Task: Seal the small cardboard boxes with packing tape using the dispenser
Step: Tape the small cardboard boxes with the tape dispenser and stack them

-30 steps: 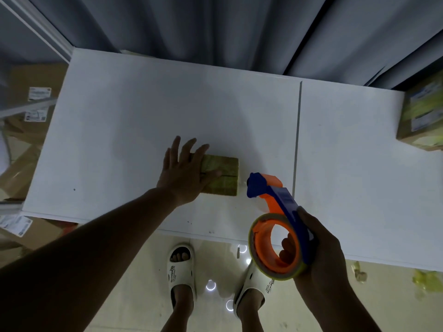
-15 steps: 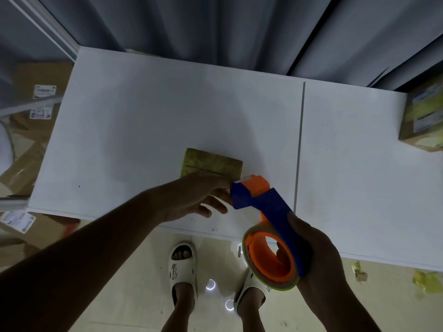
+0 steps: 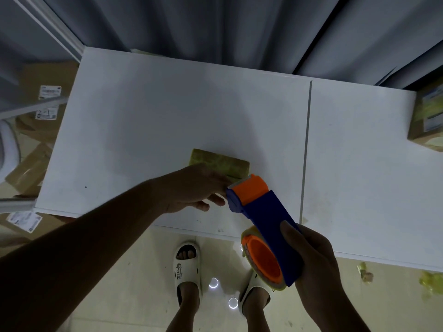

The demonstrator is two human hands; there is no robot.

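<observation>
The right hand [image 3: 311,257] grips the blue and orange tape dispenser [image 3: 263,224] by its handle, and since a moment ago its orange head has come forward to the small cardboard box [image 3: 220,164], now touching the near right corner. The left hand [image 3: 191,188], which lay flat on the box a second ago, has drawn back to the near side, fingers curled beside the dispenser's head (what they pinch, if anything, I cannot tell). That hand hides the box's near edge. The box lies on the white table [image 3: 143,121], near its front edge. Farther right, a larger box [image 3: 429,121] is cut off by the frame. Grey curtains [image 3: 215,27] hang behind.
</observation>
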